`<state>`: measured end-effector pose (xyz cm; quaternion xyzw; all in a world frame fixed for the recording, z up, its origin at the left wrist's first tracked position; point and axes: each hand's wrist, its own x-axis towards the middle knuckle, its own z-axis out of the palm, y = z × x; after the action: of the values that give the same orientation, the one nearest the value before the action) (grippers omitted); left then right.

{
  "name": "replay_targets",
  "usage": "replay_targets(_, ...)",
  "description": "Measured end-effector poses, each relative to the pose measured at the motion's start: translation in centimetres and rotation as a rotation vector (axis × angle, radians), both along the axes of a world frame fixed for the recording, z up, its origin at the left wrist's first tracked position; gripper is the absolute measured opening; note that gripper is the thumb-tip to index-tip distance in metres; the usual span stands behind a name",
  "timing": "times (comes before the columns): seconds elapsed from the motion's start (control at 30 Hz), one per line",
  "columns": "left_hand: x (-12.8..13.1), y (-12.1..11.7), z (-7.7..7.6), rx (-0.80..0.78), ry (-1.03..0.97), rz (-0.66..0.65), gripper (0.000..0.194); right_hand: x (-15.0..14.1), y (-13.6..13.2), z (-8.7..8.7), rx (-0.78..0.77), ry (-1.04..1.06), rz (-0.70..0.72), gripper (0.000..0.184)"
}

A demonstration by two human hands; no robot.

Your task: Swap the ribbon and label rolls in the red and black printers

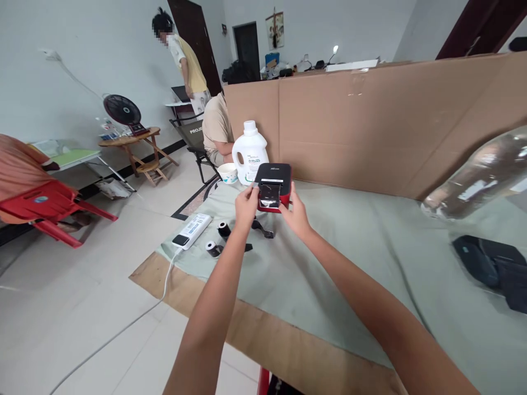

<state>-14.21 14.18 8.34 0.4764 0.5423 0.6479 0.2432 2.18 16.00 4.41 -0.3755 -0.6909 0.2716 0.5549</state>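
Note:
A small red and black label printer [273,186] stands on the green cloth near the table's far left, its lid raised. My left hand [246,208] grips the printer's left side, fingers curled at its open compartment. On the other side, my right hand [295,214] clasps the printer. Two small black paper rolls [223,229] [213,248] and a loose black strip [263,229] lie on the cloth just below my left hand.
A white power strip [191,230] with a trailing cable lies at the table's left edge. Behind the printer stand a white jug [250,152] and a small bowl [228,172]. A cardboard wall [370,120] backs the table. Black devices [494,269] lie far right. Two people are behind.

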Motion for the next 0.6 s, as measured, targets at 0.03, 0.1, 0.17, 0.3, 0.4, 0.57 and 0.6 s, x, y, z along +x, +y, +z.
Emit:
replay_targets(0.03, 1.9, -1.0, 0.2, 0.048, 0.008, -0.019, 0.042, 1.8, -1.4, 0.3, 0.008, 0.011, -0.011, 0.081)
replay_targets(0.1, 5.9, -3.4, 0.1, 0.09, 0.003, -0.07, 0.045, 5.7, -4.4, 0.4, -0.002, 0.008, -0.05, 0.078)
replay_targets(0.17, 9.7, -5.9, -0.5, 0.084, 0.018, -0.125, 0.047, 9.8, -7.6, -0.1, -0.024, -0.036, -0.122, 0.078)
replay_targets(0.3, 15.3, -9.7, -3.0, 0.05, -0.002, -0.291, 0.047, 16.8, -12.7, -2.1, -0.011, -0.171, -0.282, 0.077)
replay_targets(0.4, 17.6, -11.1, -5.0, 0.011, -0.028, -0.396, 0.051, 19.9, -14.8, -4.0, 0.032, -0.254, -0.336, 0.076)
replay_targets(0.57, 18.5, -11.9, -6.7, -0.067, -0.032, -0.425, 0.051, 21.2, -15.9, -6.3, 0.075, -0.324, -0.386, 0.081)
replay_targets(0.6, 18.4, -12.0, -6.8, -0.087, -0.036, -0.423, 0.051, 21.1, -16.0, -6.5, 0.089, -0.33, -0.391, 0.081)
